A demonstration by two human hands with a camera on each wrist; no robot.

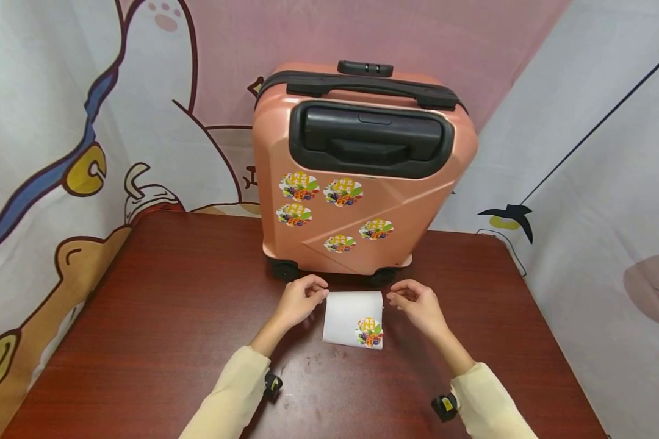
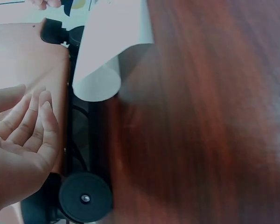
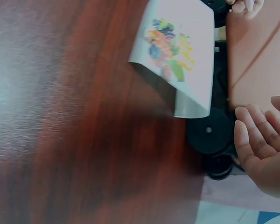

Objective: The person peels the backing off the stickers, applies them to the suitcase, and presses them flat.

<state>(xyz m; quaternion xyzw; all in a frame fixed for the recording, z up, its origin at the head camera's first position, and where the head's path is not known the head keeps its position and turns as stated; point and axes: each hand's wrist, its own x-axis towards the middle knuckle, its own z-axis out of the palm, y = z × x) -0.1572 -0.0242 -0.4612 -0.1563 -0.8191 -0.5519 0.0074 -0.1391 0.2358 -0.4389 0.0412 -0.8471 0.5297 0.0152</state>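
A curled white sticker sheet (image 1: 346, 314) lies on the table, bearing one round fruit sticker (image 1: 370, 333) at its lower right. Beside the sheet's far left corner is my left hand (image 1: 302, 302), fingers loosely bent; the left wrist view shows nothing in its grasp. My right hand (image 1: 420, 308) hovers just off the far right corner, also loosely bent and holding nothing in the right wrist view. Behind both hands stands an upright pink-orange suitcase (image 1: 423, 201). Several matching fruit stickers (image 1: 343, 192) are on its front, below the black recessed handle (image 1: 372, 131).
The suitcase's black wheels (image 1: 284, 269) rest on the dark red wooden table (image 1: 170, 317), close to the sheet's far edge. Cartoon-printed curtains (image 1: 219, 55) hang behind and at both sides. Small black devices (image 1: 444, 406) sit at the cream sleeves.
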